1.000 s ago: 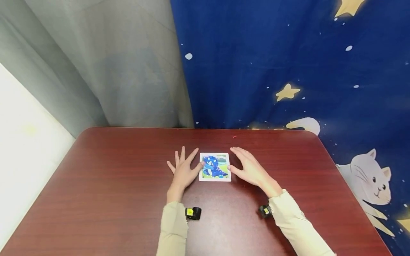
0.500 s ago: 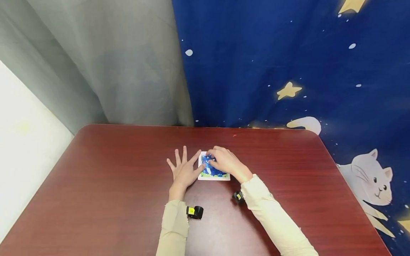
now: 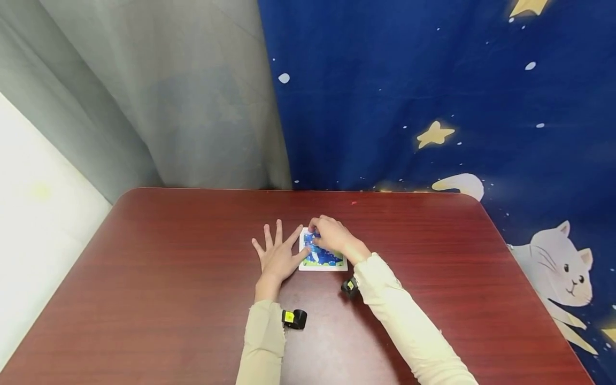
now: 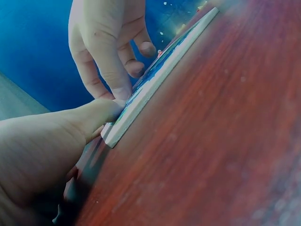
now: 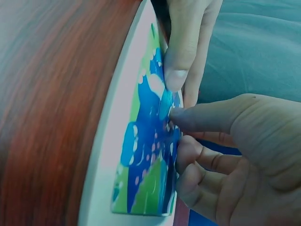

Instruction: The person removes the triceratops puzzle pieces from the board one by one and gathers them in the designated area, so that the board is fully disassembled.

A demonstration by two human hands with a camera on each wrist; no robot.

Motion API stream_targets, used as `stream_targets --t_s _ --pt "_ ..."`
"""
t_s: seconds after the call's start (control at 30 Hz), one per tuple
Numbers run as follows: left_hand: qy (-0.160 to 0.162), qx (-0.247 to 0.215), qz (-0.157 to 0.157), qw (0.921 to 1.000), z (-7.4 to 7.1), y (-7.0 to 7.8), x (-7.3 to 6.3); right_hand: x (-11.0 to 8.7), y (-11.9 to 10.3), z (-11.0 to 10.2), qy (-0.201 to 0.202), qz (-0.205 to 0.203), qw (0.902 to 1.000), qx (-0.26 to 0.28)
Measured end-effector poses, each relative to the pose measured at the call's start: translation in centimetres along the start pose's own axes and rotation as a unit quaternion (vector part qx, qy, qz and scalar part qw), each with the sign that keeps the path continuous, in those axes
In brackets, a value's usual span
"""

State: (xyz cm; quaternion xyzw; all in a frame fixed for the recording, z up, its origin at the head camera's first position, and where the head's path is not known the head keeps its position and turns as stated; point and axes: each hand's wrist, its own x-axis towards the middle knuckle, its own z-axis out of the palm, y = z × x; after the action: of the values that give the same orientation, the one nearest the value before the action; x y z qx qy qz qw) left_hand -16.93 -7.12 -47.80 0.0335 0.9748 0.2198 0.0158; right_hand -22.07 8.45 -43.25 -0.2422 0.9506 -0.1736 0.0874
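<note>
A small square board (image 3: pixel 322 268) with a white border lies near the middle of the table. Its picture (image 5: pixel 150 122) shows a blue horned dinosaur on green ground. My left hand (image 3: pixel 277 262) rests at the board's left side, fingers spread on the table and thumb on the picture's edge. From the right, my right hand (image 3: pixel 335 236) reaches over the upper part with bent fingers. In the right wrist view its thumb (image 5: pixel 202 117) and fingertips touch the picture close to the left thumb (image 5: pixel 178 77). No loose piece shows between them. The right hand hides the board's upper right.
The brown-red table (image 3: pixel 192 299) extends around the board. A tiny red scrap (image 3: pixel 353 203) lies near its back edge. Behind hang a grey curtain (image 3: pixel 207 107) and a blue curtain (image 3: pixel 346 96) with stars and a cat. Black cameras (image 3: pixel 299 319) sit at both wrists.
My right hand has moved left from beside the board to over its upper part, its fingers bending down onto the picture. The left hand and the board have stayed nearly in place.
</note>
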Motion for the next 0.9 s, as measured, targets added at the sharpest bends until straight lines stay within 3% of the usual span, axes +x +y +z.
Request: stream_targets --t_s 0.3,0.63,0.73,0.9 --pt "-0.005 -0.011 0.001 0.9999 0.0 0.1 -0.2 0.3 0.0 -0.1 -0.009 0.003 0.9999 0.012" --pt "0.001 -0.011 0.002 0.9999 -0.1 0.1 0.0 1.3 0.9 -0.6 -0.074 -0.031 0.9956 0.049" --pt "0.004 -0.012 0.001 0.9999 -0.2 0.0 0.0 1.2 0.7 -0.5 -0.068 -0.031 0.9966 0.034" --pt "0.003 -0.013 0.001 0.9999 -0.1 -0.1 0.0 0.8 0.4 -0.3 -0.035 0.006 0.9992 0.019"
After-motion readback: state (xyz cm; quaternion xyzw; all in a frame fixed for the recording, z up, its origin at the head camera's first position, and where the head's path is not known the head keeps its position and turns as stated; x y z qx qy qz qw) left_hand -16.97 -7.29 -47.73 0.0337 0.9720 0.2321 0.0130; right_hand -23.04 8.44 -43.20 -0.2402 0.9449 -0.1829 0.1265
